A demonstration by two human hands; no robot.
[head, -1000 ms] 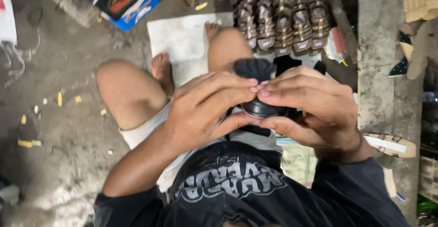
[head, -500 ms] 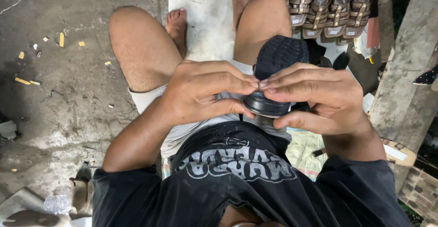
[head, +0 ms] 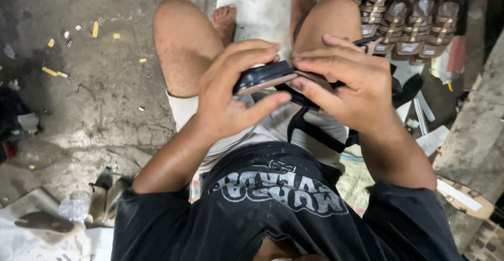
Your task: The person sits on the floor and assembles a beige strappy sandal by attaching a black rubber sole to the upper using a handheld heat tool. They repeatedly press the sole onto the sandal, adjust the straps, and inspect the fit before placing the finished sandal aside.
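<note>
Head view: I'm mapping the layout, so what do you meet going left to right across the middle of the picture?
Scraps on the concrete floor → left hand → dark sandal held in both hands → right hand → stack of brown sandals → concrete ledge.

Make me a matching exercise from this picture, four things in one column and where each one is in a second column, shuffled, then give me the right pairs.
Things
1. black sandal
2. stack of brown sandals
3. white sheet
4. yellow scraps

Places
A. scattered on the grey floor, upper left
B. under the bare feet
C. held between the left hand and the right hand, above the lap
D. piled at the upper right, beyond the knee

Pairs: 1-C, 2-D, 3-B, 4-A
</note>
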